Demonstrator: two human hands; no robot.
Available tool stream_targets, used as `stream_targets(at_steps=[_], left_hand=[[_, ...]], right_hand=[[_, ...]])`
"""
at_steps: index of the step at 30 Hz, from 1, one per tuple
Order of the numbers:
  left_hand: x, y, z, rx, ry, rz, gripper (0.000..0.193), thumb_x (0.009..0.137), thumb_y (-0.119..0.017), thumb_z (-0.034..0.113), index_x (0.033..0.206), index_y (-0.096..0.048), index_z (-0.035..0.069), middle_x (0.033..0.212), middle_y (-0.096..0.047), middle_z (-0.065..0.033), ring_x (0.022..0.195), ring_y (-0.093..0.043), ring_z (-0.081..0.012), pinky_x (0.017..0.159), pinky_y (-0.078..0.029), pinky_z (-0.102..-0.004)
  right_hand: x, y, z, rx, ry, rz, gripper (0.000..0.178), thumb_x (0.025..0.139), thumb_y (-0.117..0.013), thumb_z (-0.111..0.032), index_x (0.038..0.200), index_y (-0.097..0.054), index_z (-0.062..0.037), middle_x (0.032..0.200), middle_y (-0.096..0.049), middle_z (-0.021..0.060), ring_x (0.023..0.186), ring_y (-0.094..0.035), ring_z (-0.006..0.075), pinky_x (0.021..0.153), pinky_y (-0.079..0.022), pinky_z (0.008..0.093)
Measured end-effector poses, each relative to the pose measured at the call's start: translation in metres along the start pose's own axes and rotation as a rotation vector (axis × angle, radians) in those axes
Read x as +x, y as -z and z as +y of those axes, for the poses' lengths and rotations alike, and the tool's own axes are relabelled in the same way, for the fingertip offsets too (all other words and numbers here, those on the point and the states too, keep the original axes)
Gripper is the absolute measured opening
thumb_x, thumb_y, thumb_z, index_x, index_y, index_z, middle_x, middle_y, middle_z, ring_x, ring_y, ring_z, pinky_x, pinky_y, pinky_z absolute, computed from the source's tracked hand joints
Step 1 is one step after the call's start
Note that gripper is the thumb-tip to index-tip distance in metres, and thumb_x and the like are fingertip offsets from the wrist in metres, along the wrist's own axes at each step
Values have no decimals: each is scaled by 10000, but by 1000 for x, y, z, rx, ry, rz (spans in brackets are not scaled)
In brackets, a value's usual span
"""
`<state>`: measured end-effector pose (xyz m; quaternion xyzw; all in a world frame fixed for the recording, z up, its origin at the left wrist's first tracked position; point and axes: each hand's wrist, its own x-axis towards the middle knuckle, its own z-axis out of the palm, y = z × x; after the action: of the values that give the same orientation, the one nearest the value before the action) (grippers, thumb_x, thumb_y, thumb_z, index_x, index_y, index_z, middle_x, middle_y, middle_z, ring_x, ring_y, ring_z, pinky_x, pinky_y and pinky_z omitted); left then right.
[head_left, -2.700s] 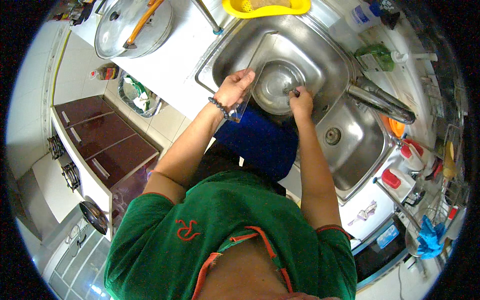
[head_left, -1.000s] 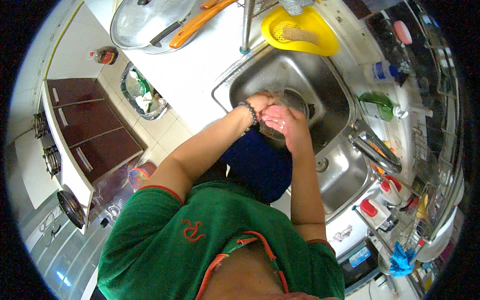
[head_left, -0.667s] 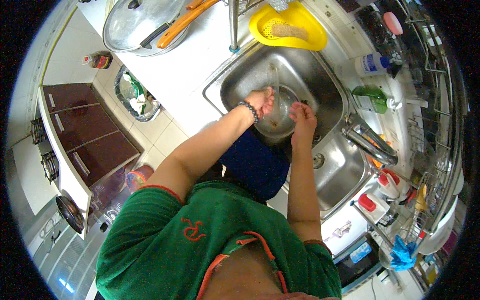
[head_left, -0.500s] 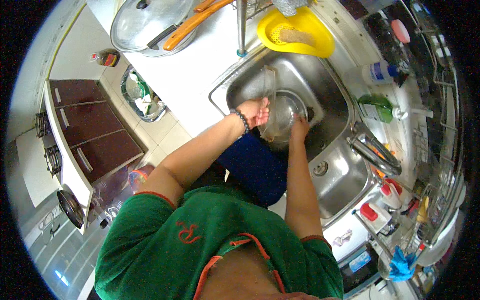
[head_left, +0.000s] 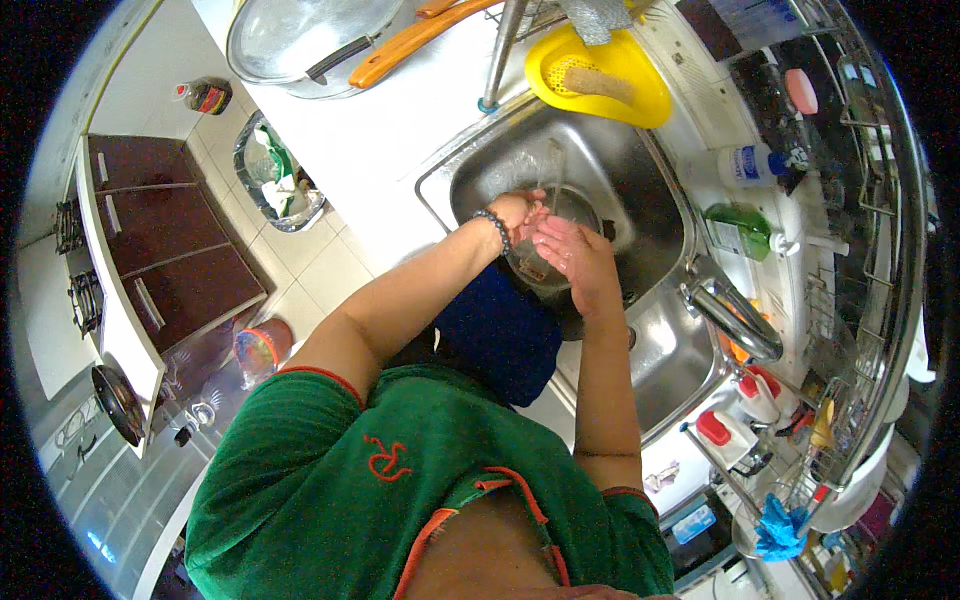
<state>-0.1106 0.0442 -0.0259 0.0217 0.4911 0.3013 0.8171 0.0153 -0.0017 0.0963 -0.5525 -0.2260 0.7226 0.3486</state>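
The room is taken up on its left by dark red drawers (head_left: pixel 160 228) and pale floor tiles, and on its right by a wire rack (head_left: pixel 880 270). A white counter (head_left: pixel 350 170) is spread across the upper middle, with a lidded pan (head_left: pixel 315 35) set at its far edge. Let into the worktop is a steel sink (head_left: pixel 635 175), beside which a smaller basin (head_left: pixel 675 345) and a curved tap (head_left: pixel 752 343) are seen. At the sink's far rim a yellow strainer (head_left: pixel 650 75) is placed, with a tan scrubber (head_left: pixel 600 84) lying in it.

In the large basin a clear bowl (head_left: pixel 580 204) is partly covered by the hands. Half a second ago the right hand (head_left: pixel 580 258) was dipped into it; now it is raised beside the left hand (head_left: pixel 513 212), palm turned up and wet, so both hands appear to be engaged together. The right fingers are held nearly straight and close together; the left ones are loosely curled. Whether anything is gripped cannot be told. A thin clear piece (head_left: pixel 557 165) stands over the bowl, now seen more nearly edge-on, its middle hidden behind the hands.
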Motion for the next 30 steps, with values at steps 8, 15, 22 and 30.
stream_targets(at_steps=[8,15,22,30], left_hand=[[-21,-28,-17,-122,-87,29,171,908,-408,89,1045,-506,61,714,-489,4,575,-434,-105,529,-448,-253],[-25,-29,-29,-77,-185,-17,214,857,-562,72,1063,-506,65,829,-595,-37,702,-570,-111,566,-484,-234],[-9,-27,23,-65,-206,2,190,816,-663,232,749,-536,108,573,-572,-1,408,-512,-99,400,-470,-219],[-10,-27,24,-423,-215,-256,125,849,-608,163,890,-583,47,781,-628,-64,712,-614,-176,632,-525,-290]], right_hand=[[18,21,26,-424,264,138,449,904,-523,-191,1245,-426,83,1194,-520,152,1084,-514,198,976,-372,294],[6,24,38,-653,214,58,707,722,-691,-147,1320,-339,-14,1249,-450,217,1121,-477,332,963,-376,372],[-62,11,53,-1077,573,282,670,696,-615,4,1313,-357,-27,1245,-418,174,835,-521,225,728,-460,300],[-92,41,53,-1179,591,309,658,705,-601,1,1311,-354,-60,1289,-403,175,1051,-457,304,887,-400,356]])
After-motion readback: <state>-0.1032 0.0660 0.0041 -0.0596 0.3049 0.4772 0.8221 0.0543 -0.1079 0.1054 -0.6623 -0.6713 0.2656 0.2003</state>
